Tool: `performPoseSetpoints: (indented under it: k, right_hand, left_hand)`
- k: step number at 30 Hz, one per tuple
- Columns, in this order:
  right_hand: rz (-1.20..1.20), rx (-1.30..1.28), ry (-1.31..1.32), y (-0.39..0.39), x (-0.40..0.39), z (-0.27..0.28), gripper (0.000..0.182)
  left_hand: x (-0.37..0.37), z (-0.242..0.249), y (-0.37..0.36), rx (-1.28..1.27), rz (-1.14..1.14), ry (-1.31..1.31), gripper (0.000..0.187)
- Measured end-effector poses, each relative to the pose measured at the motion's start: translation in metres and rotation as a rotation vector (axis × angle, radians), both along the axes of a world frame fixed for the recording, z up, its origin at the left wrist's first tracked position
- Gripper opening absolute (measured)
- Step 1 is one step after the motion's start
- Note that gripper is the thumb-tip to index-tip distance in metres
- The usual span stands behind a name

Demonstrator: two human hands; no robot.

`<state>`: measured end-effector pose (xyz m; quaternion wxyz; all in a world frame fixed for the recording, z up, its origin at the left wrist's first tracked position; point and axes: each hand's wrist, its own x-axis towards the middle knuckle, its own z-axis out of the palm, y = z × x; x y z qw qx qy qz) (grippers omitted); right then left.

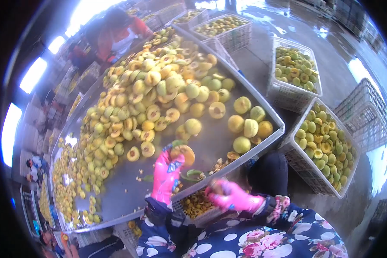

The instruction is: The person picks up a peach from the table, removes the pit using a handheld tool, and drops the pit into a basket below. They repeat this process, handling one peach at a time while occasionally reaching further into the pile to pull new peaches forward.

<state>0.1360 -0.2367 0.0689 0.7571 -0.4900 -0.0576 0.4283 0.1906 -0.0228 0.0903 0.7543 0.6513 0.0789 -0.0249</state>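
My left hand (167, 177), in a pink glove, is closed around a yellow peach half (185, 155) over the near part of the metal table (133, 185). My right hand (232, 195), gloved in pink too, is curled shut past the table's near edge. Motion blurs it, and I cannot make out the brownish thing at its fingers. Beyond my left hand lies a large heap of yellow-green peaches (146, 86), many of them cut in half. Some pits (219, 165) and a curl of green peel or leaf (192, 174) lie between my hands.
Below the table edge, a crate holds brownish-yellow pieces (195, 204). At right stand white plastic crates of peaches (294, 71), (324, 148), and a stack of crates (365, 116). A co-worker (120, 36) sits at the far side. The table has a raised metal rim (262, 150).
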Motion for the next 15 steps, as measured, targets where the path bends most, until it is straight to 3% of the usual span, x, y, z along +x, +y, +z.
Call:
performPoseSetpoints:
  k: [2,5,9,12,15]
  right_hand:
    - [-0.236,0.071,-0.118,0.003,0.001,-0.002,0.029]
    - [-0.313,0.035,-0.342,0.015,0.001,-0.009,0.050]
    - [-0.246,-0.009,-0.578,0.027,-0.011,0.005,0.058]
    - [-0.236,-0.269,-0.932,0.034,-0.020,0.002,0.060]
    - [-0.236,-0.306,-0.969,0.041,-0.028,0.004,0.061]
  left_hand:
    - [-0.036,0.007,-0.004,-0.097,-0.019,0.002,0.040]
    - [-0.076,0.011,-0.024,-0.206,-0.065,-0.004,0.043]
    - [-0.104,0.024,-0.022,-0.541,-0.090,0.004,0.040]
    - [-0.119,0.013,-0.015,-0.667,0.042,0.128,0.033]
    - [-0.123,0.011,-0.020,-0.572,0.123,0.158,0.028]
